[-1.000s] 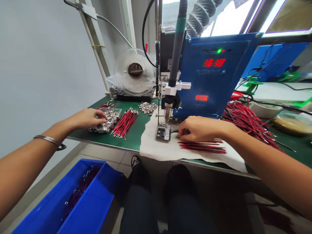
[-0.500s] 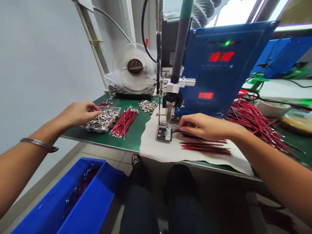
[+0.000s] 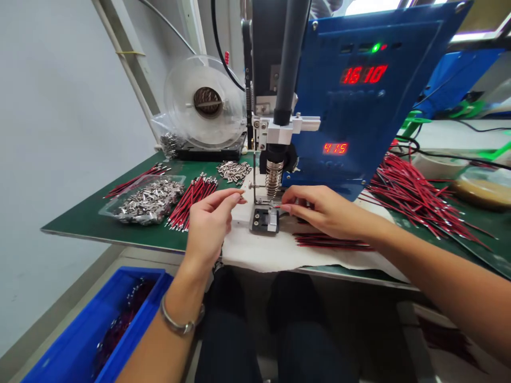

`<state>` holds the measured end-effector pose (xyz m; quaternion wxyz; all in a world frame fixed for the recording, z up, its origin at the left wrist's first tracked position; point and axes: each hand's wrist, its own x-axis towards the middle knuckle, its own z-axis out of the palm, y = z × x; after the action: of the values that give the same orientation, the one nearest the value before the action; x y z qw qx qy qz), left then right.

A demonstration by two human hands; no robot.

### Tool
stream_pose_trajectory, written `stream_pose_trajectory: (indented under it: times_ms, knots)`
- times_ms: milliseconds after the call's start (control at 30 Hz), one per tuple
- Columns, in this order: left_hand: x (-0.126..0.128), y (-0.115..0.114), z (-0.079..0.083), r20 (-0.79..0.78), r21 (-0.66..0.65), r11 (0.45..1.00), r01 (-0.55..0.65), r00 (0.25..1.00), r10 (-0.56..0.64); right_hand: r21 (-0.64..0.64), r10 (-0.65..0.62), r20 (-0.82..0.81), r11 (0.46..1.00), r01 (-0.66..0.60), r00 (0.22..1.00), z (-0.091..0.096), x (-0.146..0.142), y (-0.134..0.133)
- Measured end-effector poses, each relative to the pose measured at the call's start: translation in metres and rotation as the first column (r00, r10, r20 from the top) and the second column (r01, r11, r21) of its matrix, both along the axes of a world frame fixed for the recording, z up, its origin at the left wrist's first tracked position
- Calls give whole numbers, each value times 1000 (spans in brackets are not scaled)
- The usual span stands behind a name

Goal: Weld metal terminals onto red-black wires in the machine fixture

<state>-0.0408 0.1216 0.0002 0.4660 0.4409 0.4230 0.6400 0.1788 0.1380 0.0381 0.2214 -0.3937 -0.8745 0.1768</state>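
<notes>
My left hand (image 3: 209,226), with a bangle at the wrist, is closed in a pinch just left of the soldering machine's fixture (image 3: 263,221). A small metal connector (image 3: 241,197) shows at its fingertips, partly hidden. My right hand (image 3: 329,213) pinches a red-and-black wire (image 3: 280,206) at the fixture's right side, its end pointing left. Above the fixture stands the machine's spring-wrapped soldering tip (image 3: 273,178). Under my right hand, a row of red-and-black wires (image 3: 331,242) lies on white paper (image 3: 263,258).
Left on the green table stand a clear box of metal connectors (image 3: 149,199) and wires with connectors (image 3: 194,199). Loose connectors (image 3: 235,172) lie behind. A wire spool (image 3: 207,127), blue control box (image 3: 339,117) and wire heap (image 3: 415,191) surround the machine. A blue bin (image 3: 141,319) sits below.
My left hand has moved right from the box of connectors to beside the fixture, now with a small connector. My right hand has shifted slightly left with the wire.
</notes>
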Motion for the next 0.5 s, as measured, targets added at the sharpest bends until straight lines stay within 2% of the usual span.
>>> stream_pose_trajectory:
  times_ms: [100,233,400,500]
  knots:
    - [12,3,-2,84,-36,997,72,994,-68,26,-44,-3,999,44,999,-2,-2,-2]
    - [16,2,-3,92,-71,990,121,989,-115,34,-116,-66,992,119,991,-2,-4,-6]
    - [17,-1,0,40,-74,989,128,991,-125,52,-82,-115,995,89,990,-3,-6,-8]
    - [18,-1,2,90,-74,989,130,988,-123,75,-77,-100,994,85,992,-5,-7,-8]
